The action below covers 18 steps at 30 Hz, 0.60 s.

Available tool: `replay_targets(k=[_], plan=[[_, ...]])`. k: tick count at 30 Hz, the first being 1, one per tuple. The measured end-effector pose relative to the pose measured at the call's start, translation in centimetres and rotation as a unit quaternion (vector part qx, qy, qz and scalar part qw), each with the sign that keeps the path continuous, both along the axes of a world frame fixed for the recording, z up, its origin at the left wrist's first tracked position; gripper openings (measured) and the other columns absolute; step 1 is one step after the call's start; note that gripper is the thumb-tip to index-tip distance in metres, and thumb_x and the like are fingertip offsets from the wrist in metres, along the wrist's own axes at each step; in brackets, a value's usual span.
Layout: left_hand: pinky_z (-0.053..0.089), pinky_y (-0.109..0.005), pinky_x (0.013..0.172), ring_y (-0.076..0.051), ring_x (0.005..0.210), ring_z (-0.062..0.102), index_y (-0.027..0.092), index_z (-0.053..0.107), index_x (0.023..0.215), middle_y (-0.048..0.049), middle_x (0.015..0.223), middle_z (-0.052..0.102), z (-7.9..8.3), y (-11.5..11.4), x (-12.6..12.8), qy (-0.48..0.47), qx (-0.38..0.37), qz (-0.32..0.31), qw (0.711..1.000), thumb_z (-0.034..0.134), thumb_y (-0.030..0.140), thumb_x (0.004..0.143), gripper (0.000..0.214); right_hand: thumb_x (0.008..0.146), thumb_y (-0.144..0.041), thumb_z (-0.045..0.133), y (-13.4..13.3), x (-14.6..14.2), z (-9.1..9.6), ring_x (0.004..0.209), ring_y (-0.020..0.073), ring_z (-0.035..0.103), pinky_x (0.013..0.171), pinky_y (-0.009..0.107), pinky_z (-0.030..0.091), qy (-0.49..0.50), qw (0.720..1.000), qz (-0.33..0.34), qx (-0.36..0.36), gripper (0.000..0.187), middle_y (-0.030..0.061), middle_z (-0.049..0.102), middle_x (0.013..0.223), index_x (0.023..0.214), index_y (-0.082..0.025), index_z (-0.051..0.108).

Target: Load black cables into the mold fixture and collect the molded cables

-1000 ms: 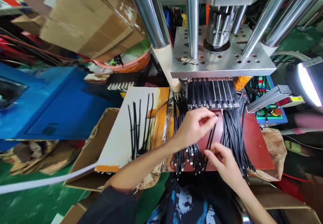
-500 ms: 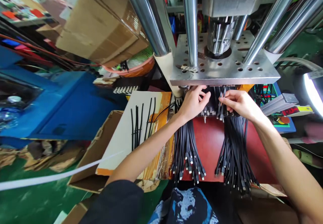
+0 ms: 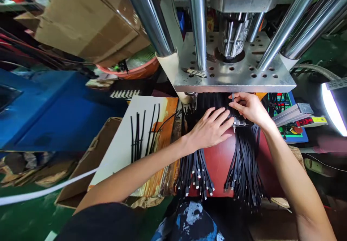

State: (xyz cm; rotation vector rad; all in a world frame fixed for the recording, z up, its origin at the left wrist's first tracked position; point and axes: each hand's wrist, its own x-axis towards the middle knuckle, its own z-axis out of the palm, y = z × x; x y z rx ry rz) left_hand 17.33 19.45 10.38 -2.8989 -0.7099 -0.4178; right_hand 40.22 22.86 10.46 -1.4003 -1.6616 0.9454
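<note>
My left hand lies palm down with fingers spread over the front of a black fixture under the press plate. Its fingertips reach the row of small metal parts at the fixture's front edge. My right hand is pinched on a thin cable just beneath the plate's front edge; only a short length shows. Two bundles of flat black cables with metal connector ends hang toward me: a left bundle below my left wrist and a right bundle below my right hand.
Steel columns rise through the plate. To the left, a white board holds several black cables beside an open cardboard box. A metal bar, a green control panel and a bright lamp stand right.
My left hand has come down and forward from the plate's edge, spreading flat over the fixture. My right hand remains pinched near the plate; the cable connectors hanging below it no longer show.
</note>
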Motion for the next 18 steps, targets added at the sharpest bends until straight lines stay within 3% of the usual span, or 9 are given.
replay_targets(k=[2,5,8,11,14,18], plan=[[0.041,-0.056,0.124,-0.035,0.149,0.051,0.015,0.062,0.148,-0.0184,0.156,0.060,-0.1,-0.9,0.5,0.002,-0.005,0.030,1.000,0.058,0.046,0.107,0.052,0.090,-0.046,0.075,-0.1,-0.1,0.0,0.049,0.0128,0.055,0.043,0.027,0.042,-0.026,0.999,-0.032,0.014,0.041,0.0041,0.072,0.088,0.117,-0.016,0.072],[0.039,-0.058,0.126,-0.036,0.152,0.048,0.014,0.059,0.152,-0.0188,0.160,0.056,-0.5,-2.3,1.5,0.015,0.005,0.085,0.996,0.054,0.043,0.108,0.052,0.096,-0.034,0.067,-1.8,-0.1,0.2,0.062,0.0171,0.062,0.061,0.033,0.052,-0.123,0.980,-0.103,0.118,0.028,0.0070,0.071,0.092,0.116,-0.016,0.074],[0.038,-0.062,0.126,-0.042,0.156,0.042,0.007,0.053,0.156,-0.0237,0.165,0.047,-0.6,-3.5,2.4,0.029,-0.004,0.115,0.993,0.056,0.047,0.107,0.064,0.099,-0.017,0.051,-4.9,0.3,0.4,0.087,0.0229,0.065,0.080,0.037,0.054,-0.271,0.942,-0.034,0.195,0.035,0.0118,0.066,0.105,0.123,-0.018,0.078],[0.031,-0.065,0.129,-0.043,0.158,0.038,0.002,0.049,0.158,-0.0262,0.167,0.044,-0.2,-3.2,3.0,0.008,-0.056,0.120,0.991,0.052,0.053,0.107,0.072,0.102,-0.012,0.040,-6.8,0.4,0.4,0.091,0.0268,0.061,0.083,0.039,0.051,-0.430,0.888,0.014,0.165,0.050,0.0137,0.060,0.103,0.137,-0.021,0.075],[0.022,-0.067,0.132,-0.040,0.158,0.039,-0.001,0.046,0.159,-0.0271,0.166,0.044,0.4,-1.1,3.6,-0.024,-0.102,0.136,0.985,0.045,0.046,0.109,0.068,0.104,-0.014,0.037,-5.4,-0.4,0.7,0.092,0.0302,0.062,0.083,0.041,0.049,-0.520,0.846,-0.017,0.118,0.057,0.0166,0.062,0.107,0.154,-0.024,0.062],[0.021,-0.065,0.132,-0.037,0.155,0.043,0.002,0.051,0.155,-0.0256,0.164,0.049,0.9,2.7,4.4,-0.060,-0.122,0.152,0.979,0.043,0.036,0.109,0.058,0.102,-0.016,0.037,-1.2,-1.5,1.3,0.108,0.0371,0.065,0.089,0.045,0.051,-0.535,0.839,-0.037,0.095,0.057,0.0243,0.066,0.124,0.155,-0.018,0.059]])
